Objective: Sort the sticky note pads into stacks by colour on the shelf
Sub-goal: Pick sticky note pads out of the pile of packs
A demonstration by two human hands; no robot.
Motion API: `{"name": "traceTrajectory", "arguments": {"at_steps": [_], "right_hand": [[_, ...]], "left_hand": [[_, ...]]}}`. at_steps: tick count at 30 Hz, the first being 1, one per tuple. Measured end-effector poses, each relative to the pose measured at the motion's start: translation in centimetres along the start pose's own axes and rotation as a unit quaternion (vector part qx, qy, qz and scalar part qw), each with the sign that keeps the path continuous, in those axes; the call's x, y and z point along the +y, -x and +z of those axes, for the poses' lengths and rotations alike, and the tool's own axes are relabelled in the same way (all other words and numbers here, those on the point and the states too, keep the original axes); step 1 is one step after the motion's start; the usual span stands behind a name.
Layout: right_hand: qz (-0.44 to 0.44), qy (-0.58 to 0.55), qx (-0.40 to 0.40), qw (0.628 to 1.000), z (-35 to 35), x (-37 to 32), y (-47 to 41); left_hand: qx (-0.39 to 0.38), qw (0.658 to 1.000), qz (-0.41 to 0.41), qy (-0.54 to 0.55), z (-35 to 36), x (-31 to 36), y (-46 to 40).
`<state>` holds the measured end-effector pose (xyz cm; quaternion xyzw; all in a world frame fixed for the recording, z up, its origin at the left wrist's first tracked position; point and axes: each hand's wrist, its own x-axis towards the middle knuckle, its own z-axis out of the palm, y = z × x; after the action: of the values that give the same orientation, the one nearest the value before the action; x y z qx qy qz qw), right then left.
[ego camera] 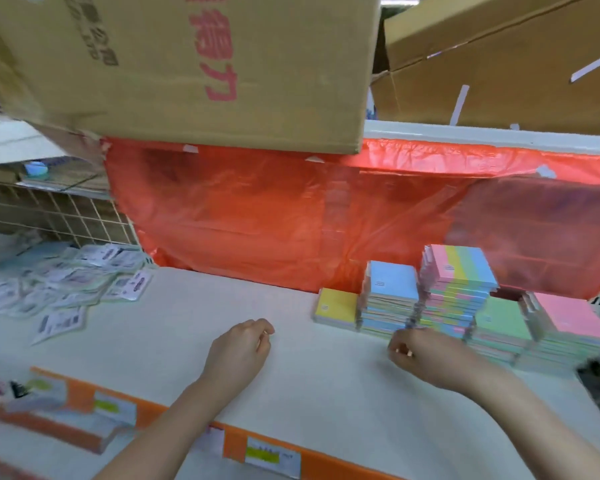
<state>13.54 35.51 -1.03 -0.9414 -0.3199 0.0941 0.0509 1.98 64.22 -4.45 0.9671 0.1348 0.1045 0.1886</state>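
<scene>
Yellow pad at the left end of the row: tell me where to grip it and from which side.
Take the yellow pad by its front and back edges, coming from above and the left. It lies flat and low on the shelf; its right edge sits close against the taller blue stack, while its left side and top are free. Judged from one blurred view.
</scene>
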Motion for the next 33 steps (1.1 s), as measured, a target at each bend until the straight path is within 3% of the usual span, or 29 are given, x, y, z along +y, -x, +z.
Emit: {"name": "traceTrajectory", "arguments": {"at_steps": [8,17,27,33], "right_hand": [[-0.140,-0.037,0.037,0.989,3.0,-17.6,-8.1],[-0.196,-0.013,0.022,0.980,4.2,-34.6,-14.2],[-0.211,0.001,-0.014,0.977,6.2,-41.7,-18.8],[-0.208,0.015,0.040,0.977,7.1,-42.7,-23.3]], "left_hand": [[0.025,0.998,-0.053,-0.032,-7.4,-13.2,3.8],[0.039,0.993,-0.100,-0.058,-14.2,-26.2,7.6],[0.016,0.990,-0.125,-0.060,-15.4,-32.2,6.8],[-0.035,0.990,-0.127,-0.059,-14.5,-33.5,2.9]]}}
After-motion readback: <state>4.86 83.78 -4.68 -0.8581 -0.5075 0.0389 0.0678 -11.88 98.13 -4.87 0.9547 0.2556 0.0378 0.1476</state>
